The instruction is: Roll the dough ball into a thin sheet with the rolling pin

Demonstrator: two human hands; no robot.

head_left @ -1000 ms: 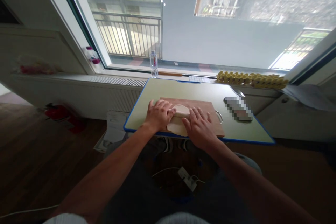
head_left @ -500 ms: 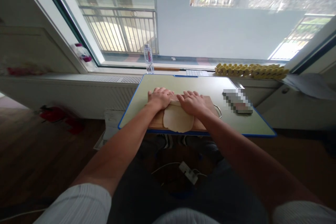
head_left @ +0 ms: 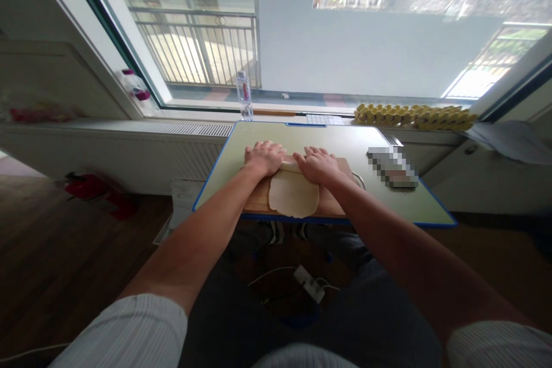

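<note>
A flat sheet of pale dough [head_left: 294, 194] lies on a wooden cutting board [head_left: 257, 200], its near edge reaching the board's front. Across the far end of the dough runs a light-coloured rolling pin [head_left: 290, 167], of which only the middle stretch shows. My left hand [head_left: 264, 157] lies over the pin's left end, fingers pointing away from me. Over the right end rests my right hand [head_left: 318, 163]. Both palms press down on the pin and hide its ends. A metal handle [head_left: 359, 180] sticks out at the board's right side.
The board sits on a small blue-edged table [head_left: 219, 184]. A phone-like pixelated object [head_left: 393, 168] lies at its right. Behind, on the windowsill, stand a water bottle [head_left: 244, 96] and a yellow folded item [head_left: 414, 117]. A power strip [head_left: 309, 284] is on the floor below.
Both hands and the rolling pin have shifted very slightly away from me. The dough sheet stays in place, with a little more of its right side showing.
</note>
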